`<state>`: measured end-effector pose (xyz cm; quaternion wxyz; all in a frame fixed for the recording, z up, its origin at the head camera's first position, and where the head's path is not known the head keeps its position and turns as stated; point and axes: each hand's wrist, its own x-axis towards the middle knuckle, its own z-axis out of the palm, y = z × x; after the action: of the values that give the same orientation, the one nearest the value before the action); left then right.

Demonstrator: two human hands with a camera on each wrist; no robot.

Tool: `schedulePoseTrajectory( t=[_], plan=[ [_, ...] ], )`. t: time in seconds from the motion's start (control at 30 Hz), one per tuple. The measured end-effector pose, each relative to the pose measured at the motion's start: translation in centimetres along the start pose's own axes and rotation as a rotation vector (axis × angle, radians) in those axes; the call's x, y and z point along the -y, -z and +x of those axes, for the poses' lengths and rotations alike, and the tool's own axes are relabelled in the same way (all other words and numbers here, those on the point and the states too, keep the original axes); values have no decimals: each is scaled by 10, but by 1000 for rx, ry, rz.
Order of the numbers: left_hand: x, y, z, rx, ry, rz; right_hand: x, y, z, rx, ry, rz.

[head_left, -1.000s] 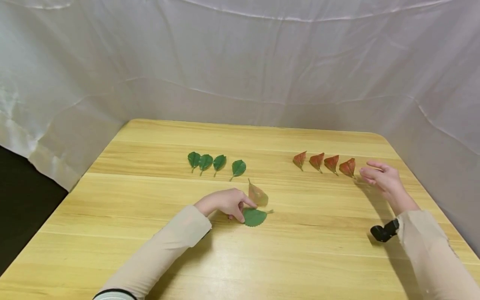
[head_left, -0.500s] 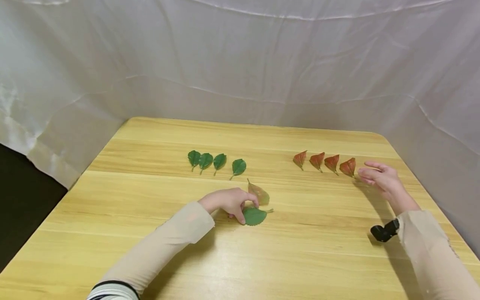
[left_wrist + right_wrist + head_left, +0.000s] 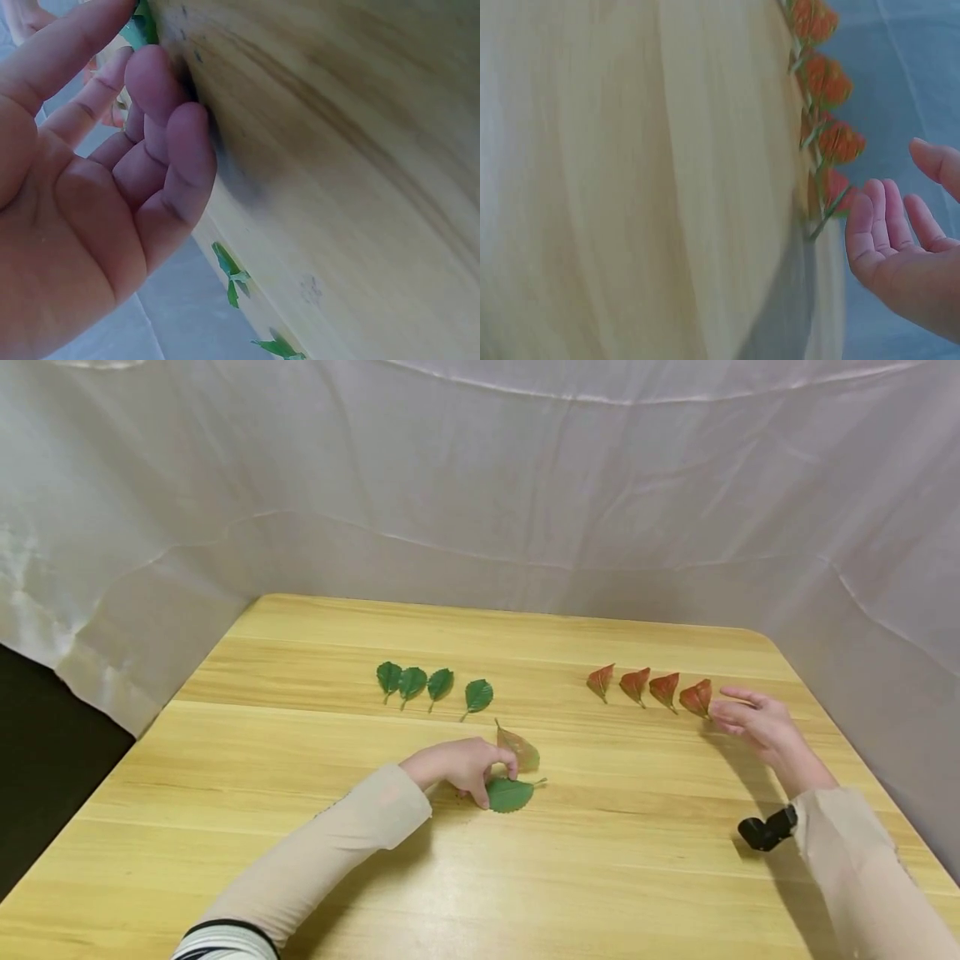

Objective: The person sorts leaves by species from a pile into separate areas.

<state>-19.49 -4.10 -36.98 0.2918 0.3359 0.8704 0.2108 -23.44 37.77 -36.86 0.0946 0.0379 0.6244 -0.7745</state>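
In the head view my left hand (image 3: 468, 766) is at the middle of the table, with thumb and bent index finger at the left end of a large green leaf (image 3: 512, 795), pinching it. Just behind that lies a pale reddish-green leaf (image 3: 519, 750), its stem pointing away. The left wrist view shows only a bit of green leaf (image 3: 141, 28) at the thumb tip. My right hand (image 3: 761, 727) hovers beside the rightmost red leaf (image 3: 696, 696), its fingers loosely extended and holding nothing. The right wrist view shows that hand (image 3: 907, 255) close to the red leaf (image 3: 835, 189).
Several green leaves (image 3: 412, 683) form a row at the back left of the wooden table (image 3: 600, 877). A row of several red leaves (image 3: 633, 683) lies at the back right. Pale cloth (image 3: 480, 485) hangs behind. A black device (image 3: 767, 831) sticks out from the right sleeve.
My left index finger has bent and drawn back from the reddish-green leaf onto the green leaf's edge. The right hand has shifted slightly left, closer to the rightmost red leaf.
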Motion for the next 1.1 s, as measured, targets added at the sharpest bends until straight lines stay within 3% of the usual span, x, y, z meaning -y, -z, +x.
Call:
schedulePoseTrajectory(
  t=[0.2, 0.33, 0.77, 0.9, 1.1],
  plan=[
    [-2, -1, 0, -15, -14, 88, -2, -20, -5, 0, 63, 0],
    [-5, -2, 1, -38, -11, 153, -1, -40, -8, 56, 75, -14],
    [-5, -4, 0, -54, -26, 131, -8, -80, -13, 197, 71, -84],
    [-4, -4, 0, -54, -35, 111, -13, -95, -15, 248, 51, -163],
    [-2, -4, 0, -62, -47, 98, -25, -123, -13, 344, 73, -436]
  ],
)
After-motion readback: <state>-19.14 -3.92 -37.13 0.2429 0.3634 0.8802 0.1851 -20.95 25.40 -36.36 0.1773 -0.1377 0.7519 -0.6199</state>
